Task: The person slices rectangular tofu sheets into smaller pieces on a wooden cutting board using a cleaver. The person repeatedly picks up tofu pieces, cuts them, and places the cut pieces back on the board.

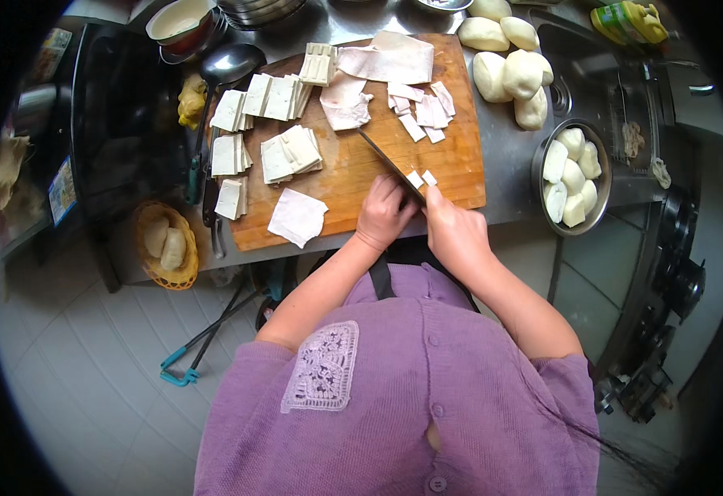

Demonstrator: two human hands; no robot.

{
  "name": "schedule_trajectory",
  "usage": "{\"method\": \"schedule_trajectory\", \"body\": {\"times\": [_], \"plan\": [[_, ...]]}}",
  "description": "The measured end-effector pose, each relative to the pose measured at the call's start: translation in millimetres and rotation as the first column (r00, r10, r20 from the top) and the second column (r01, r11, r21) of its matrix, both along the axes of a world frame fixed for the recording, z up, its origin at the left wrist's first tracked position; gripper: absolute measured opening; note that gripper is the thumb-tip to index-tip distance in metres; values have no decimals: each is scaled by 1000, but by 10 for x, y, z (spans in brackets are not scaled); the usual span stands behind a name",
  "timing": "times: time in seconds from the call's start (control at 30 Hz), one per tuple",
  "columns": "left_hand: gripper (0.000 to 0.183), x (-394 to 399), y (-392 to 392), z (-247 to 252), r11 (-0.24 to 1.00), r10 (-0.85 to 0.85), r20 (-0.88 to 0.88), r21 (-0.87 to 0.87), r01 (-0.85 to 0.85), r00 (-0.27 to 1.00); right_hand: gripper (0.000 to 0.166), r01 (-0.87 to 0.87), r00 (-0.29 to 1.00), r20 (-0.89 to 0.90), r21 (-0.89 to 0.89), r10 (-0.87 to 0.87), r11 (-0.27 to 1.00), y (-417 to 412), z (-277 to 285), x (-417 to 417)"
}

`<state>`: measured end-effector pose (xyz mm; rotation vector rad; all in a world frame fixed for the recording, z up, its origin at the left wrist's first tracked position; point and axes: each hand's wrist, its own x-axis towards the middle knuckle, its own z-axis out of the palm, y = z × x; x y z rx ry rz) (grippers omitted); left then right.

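My right hand (459, 226) grips the handle of a knife, whose dark blade (389, 162) slants across the wooden cutting board (349, 180). My left hand (384, 211) rests curled at the blade's left side; what lies beneath its fingers is hidden. Two small pale cut pieces (422, 178) sit just right of the blade. Farther up the board are a heap of pale strips (423, 108) and large floppy pale sheets (392, 59) that look like skin. Stacked white slices (292, 154) stand on the left half, and a single thin sheet (298, 217) overlaps the front edge.
White dough-like lumps (492, 74) lie right of the board; more fill a steel bowl (575, 180) by the sink (575, 49). Left are a ladle (231, 65), ginger (192, 99) and a yellow basket (166, 245) at the counter's edge. A yellow bottle (628, 23) stands behind the sink.
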<state>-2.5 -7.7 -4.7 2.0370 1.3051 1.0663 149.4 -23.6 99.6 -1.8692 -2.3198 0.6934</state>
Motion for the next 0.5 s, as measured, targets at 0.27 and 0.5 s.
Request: {"method": "schedule_trajectory", "body": {"times": [0.27, 0.5], "plan": [[21, -25, 9, -6, 1000, -3, 26, 19, 3, 1000, 25, 48, 991, 131, -214, -20, 976, -354, 202, 188], [23, -6, 23, -7, 999, -1, 24, 47, 0, 1000, 27, 33, 999, -4, 7, -33, 999, 55, 70, -124]]}}
